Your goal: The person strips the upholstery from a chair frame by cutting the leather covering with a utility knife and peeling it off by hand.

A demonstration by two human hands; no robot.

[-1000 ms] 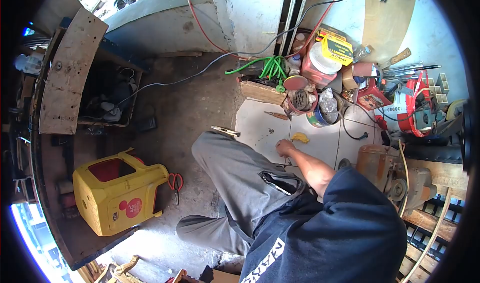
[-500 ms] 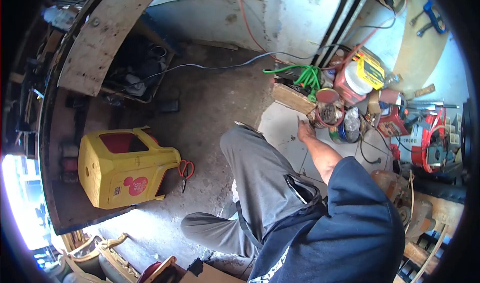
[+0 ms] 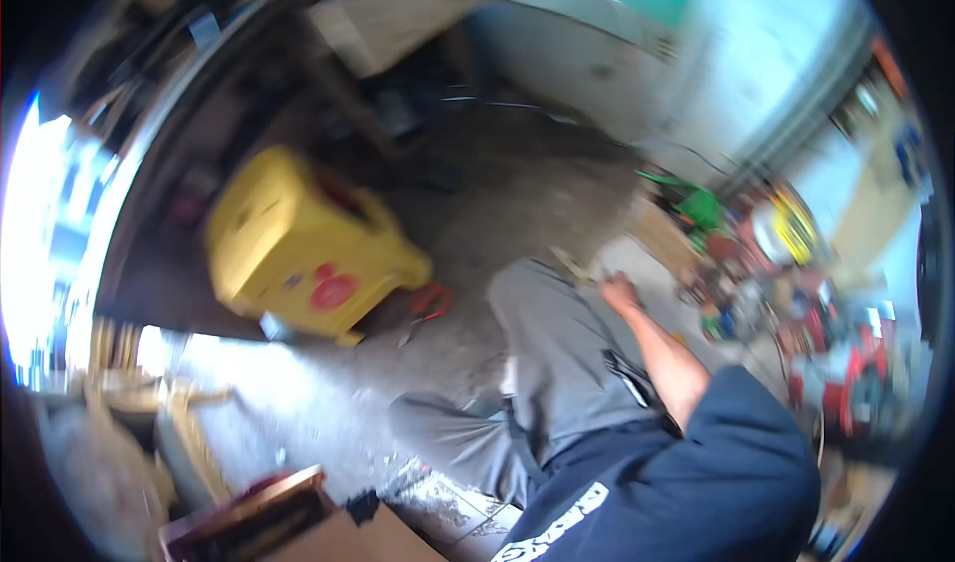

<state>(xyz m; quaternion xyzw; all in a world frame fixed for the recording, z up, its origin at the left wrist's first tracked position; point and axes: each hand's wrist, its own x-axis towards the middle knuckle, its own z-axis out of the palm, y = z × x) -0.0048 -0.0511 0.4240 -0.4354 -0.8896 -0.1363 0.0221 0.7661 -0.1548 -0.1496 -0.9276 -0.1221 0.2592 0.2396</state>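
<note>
The right hand is hanging low over the smooth white tile, its fingers bending towards the knee; blur is hiding the fingertips, so whether they are gripping anything, or touching the tile, I cannot tell. Nearest to it, a thin pale strip is lying between the knee and the hand, slanting along the tile's edge, its material too smeared to make out. The bare forearm is running back to a dark, soft cloth shirt with white print, while grey trousers are creasing over the bent legs, a black-edged pocket gaping at the thigh. Past the hand, a flat-sided wooden board is bordering the tile, and a glossy green cord is bunching in loops behind it. Farther right, a round white lid is sitting beside a boxy yellow carton. Across the rough, stained grey floor, a yellow plastic stool is lying on its side, its moulded legs pointing towards the red-handled scissors just beside it. Below, flat brown cardboard is filling the bottom edge.
</note>
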